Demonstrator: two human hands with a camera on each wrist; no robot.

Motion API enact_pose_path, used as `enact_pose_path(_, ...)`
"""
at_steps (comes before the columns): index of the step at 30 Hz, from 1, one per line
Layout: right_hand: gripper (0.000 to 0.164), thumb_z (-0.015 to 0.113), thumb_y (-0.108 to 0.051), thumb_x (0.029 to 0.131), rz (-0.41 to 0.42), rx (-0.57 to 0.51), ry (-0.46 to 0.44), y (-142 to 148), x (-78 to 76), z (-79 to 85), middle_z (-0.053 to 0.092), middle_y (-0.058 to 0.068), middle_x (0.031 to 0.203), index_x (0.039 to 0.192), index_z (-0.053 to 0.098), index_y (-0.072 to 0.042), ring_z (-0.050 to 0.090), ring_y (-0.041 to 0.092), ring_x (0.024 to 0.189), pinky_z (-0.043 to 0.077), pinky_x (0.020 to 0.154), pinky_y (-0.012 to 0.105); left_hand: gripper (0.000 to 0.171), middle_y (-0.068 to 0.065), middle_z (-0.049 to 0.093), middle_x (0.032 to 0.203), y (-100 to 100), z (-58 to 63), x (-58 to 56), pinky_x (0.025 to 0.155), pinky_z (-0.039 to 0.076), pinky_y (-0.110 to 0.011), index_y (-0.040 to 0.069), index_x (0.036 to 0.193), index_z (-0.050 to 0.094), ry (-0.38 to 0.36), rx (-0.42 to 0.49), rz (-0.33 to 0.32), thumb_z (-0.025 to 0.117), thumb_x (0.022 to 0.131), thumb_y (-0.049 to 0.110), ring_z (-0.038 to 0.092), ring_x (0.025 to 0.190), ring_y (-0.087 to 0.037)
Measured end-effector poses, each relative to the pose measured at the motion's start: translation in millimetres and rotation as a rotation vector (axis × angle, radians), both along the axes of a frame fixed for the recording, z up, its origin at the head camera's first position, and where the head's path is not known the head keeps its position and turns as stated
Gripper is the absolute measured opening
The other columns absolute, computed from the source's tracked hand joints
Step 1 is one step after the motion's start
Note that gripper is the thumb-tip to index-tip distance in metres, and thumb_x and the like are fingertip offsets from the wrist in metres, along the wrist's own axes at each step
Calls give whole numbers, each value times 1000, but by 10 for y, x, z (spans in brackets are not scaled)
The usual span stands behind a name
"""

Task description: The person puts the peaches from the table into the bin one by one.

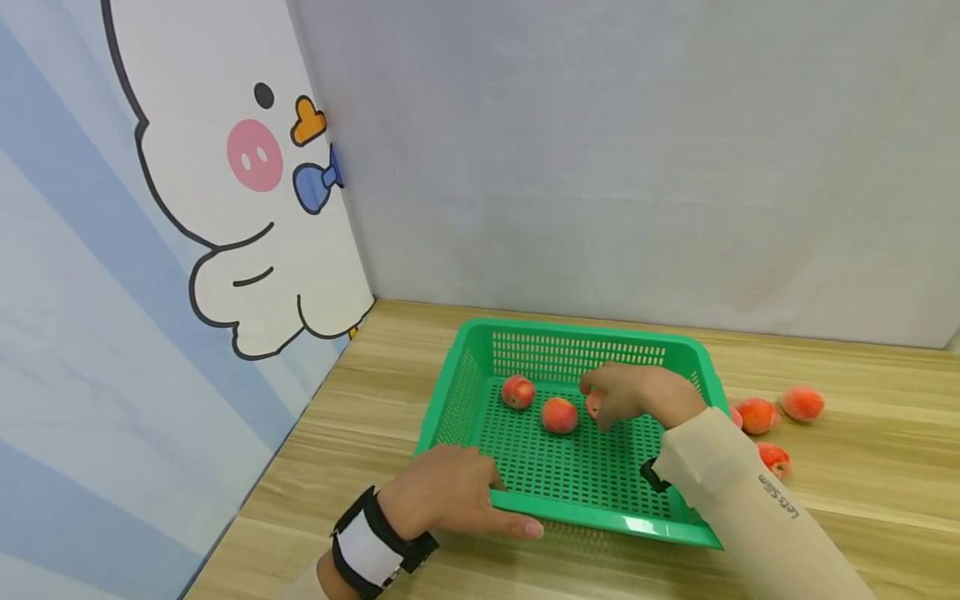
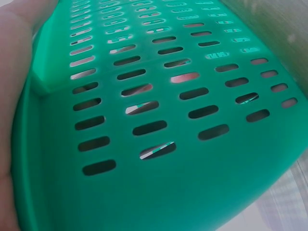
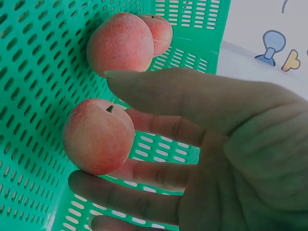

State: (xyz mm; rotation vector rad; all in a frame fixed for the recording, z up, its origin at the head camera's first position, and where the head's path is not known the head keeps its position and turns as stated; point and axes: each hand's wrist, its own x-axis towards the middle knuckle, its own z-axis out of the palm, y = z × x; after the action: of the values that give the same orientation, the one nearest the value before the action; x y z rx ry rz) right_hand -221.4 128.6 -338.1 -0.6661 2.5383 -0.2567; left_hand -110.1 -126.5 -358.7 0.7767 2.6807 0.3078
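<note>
A green plastic basket (image 1: 596, 518) with slotted walls stands on the wooden table. My left hand (image 1: 450, 492) grips its near-left rim, thumb along the outside and fingers over the edge. In the left wrist view the basket wall (image 2: 159, 192) fills most of the picture. Inside the basket, my right hand (image 1: 637, 392) is around a peach (image 3: 98, 137), its thumb and fingers spread and the thumb apart from the fruit. That peach sits against the slotted floor. To its left lie two more peaches, one in the middle (image 1: 559, 415) and one farther left (image 1: 518, 392).
Several peaches lie on the table right of the basket, among them a far one (image 1: 802, 403) and a nearer one (image 1: 774, 460), partly behind the right sleeve. A pale curtain (image 1: 637, 167) hangs behind the table, and a cartoon-printed cloth (image 1: 225, 250) hangs at left.
</note>
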Motion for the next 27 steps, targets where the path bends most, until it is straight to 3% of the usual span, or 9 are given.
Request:
enact_pose_path(8, 59, 77, -19, 79, -7, -3, -23, -16, 8, -5, 48, 9, 130, 132, 52, -11, 47, 25, 105, 45, 81, 47, 69, 11, 23, 47, 4, -7, -5, 43, 29, -26, 23, 48, 47, 4, -6, 6, 44, 70, 88, 32, 45, -7)
enact_pose_path(17, 58, 71, -14, 79, -12, -5, -41, -1, 9, 18, 47, 11, 130, 133, 51, -12, 46, 24, 100, 43, 80, 46, 68, 10, 24, 48, 6, -10, -1, 44, 31, -26, 24, 49, 49, 12, -5, 5, 45, 70, 88, 33, 46, -7)
enact_pose_path(24, 60, 62, -10, 77, -34, -7, 2, 11, 60, 91, 42, 14, 135, 135, 49, -12, 45, 27, 99, 40, 72, 44, 66, 10, 26, 48, 5, -9, 4, 45, 33, -26, 25, 52, 55, 11, -16, 6, 45, 70, 88, 35, 46, -8)
enact_pose_path(27, 57, 62, -16, 80, -37, -32, 64, 26, 114, 188, 42, 16, 135, 135, 49, -10, 47, 28, 101, 41, 74, 45, 65, 10, 28, 47, 8, -12, 13, 45, 34, -26, 26, 53, 56, 11, -19, 9, 45, 70, 87, 36, 46, -8)
